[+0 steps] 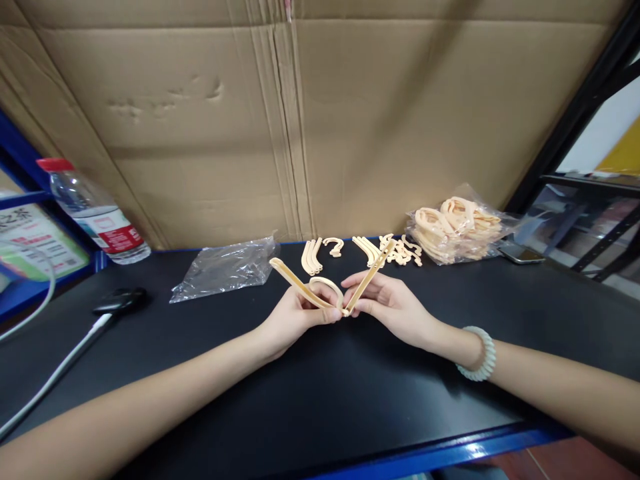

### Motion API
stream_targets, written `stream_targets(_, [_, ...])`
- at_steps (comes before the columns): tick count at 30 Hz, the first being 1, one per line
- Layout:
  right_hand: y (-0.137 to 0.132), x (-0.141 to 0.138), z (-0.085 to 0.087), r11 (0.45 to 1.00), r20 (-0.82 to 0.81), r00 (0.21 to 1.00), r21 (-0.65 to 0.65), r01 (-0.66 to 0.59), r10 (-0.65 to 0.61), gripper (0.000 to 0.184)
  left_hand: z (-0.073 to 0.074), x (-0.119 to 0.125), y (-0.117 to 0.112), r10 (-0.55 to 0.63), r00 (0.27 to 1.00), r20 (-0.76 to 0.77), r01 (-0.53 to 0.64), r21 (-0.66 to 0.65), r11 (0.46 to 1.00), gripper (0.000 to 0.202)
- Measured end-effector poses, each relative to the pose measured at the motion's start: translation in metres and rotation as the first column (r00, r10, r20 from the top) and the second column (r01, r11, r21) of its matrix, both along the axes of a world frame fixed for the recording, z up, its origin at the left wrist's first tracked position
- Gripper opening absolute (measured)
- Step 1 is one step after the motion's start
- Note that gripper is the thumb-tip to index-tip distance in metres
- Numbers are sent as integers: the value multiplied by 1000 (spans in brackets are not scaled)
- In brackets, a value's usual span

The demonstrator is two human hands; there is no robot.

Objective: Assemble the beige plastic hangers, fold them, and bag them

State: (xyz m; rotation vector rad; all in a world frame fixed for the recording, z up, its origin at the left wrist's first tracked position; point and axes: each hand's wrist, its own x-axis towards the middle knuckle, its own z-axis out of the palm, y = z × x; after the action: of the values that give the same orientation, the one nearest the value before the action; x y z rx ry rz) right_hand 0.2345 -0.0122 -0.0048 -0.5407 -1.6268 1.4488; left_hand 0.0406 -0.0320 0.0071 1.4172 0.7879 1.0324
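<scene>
Close to the middle of the black table, my left hand [303, 313] is closed around a beige plastic hanger arm [295, 283], which points up and to the left. A curved hook piece [327, 287] of the same beige plastic rises beside my left fingers. My right hand [387, 300] pinches a second hanger arm [369, 280], tilted up to the right, its hollow side showing. The lower ends of both arms meet between my fingertips in a V. Whether they are joined there I cannot tell, as my fingers cover part of it.
Behind my hands lie stacked hanger arms [313, 257], loose hooks [334, 247], more arms [366, 250] and small curved pieces [407, 252]. A bag of beige parts [453, 230] rests near a phone [521, 253]. Leftward are a plastic bag [225, 268], bottle [107, 223] and cabled black device [120, 301].
</scene>
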Motion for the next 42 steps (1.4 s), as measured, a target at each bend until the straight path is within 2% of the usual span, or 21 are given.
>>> stream_targets(7, [1,0,-1,999,17,1000,37,0,-1,26,2,0,-2,11,1000,-1,-11,-72,997,15])
stream_targets(20, [-1,1,2,998,23,999,41,47,-48,25,3,1,-1,19,1000,5,-19,-57,998,14])
stream_targets(26, [-2,0,1,999,13,999,38,30,-30,23,3,1,-2,30,1000,1,-30,-73,997,15])
stream_targets(32, [-4,-1,1,999,14,1000,45,19,-19,23,5,3,-3,0,1000,-6,0,-18,1000,13])
stream_targets(42, [-6,0,5,996,36,998,68,51,-53,17,0,2,-4,105,993,-45,-101,85,991,13])
